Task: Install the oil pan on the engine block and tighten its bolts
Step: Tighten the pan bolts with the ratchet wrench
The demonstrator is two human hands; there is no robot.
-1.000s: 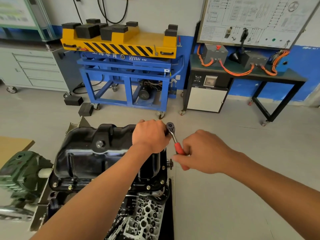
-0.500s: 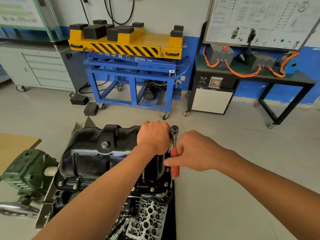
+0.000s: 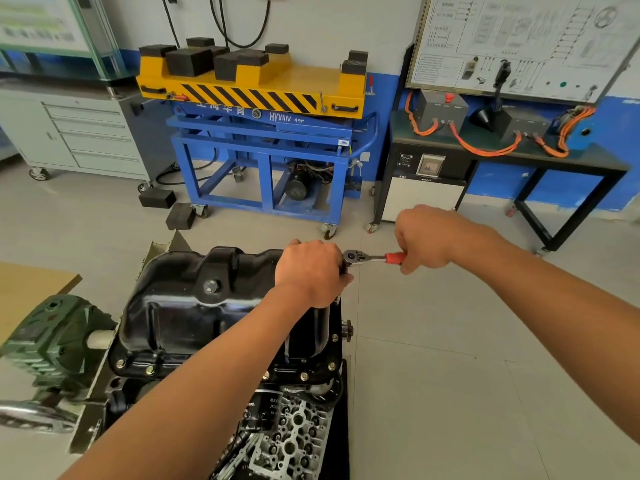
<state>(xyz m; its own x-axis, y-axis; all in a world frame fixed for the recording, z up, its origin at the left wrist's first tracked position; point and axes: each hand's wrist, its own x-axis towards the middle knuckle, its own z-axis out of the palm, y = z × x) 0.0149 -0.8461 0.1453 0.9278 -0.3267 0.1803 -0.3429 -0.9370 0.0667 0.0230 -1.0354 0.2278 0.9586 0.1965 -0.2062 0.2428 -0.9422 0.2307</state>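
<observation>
Your right hand gripped the ratchet wrench by its red handle, which pointed right. Your left hand was curled round the wrench beneath its head, at the far right corner of the black oil pan. The pan sat on the engine block, with bolts along its near flange.

Automotive training workshop, wheeled blue lift table, wiring-diagram board, grey tool cabinet
</observation>
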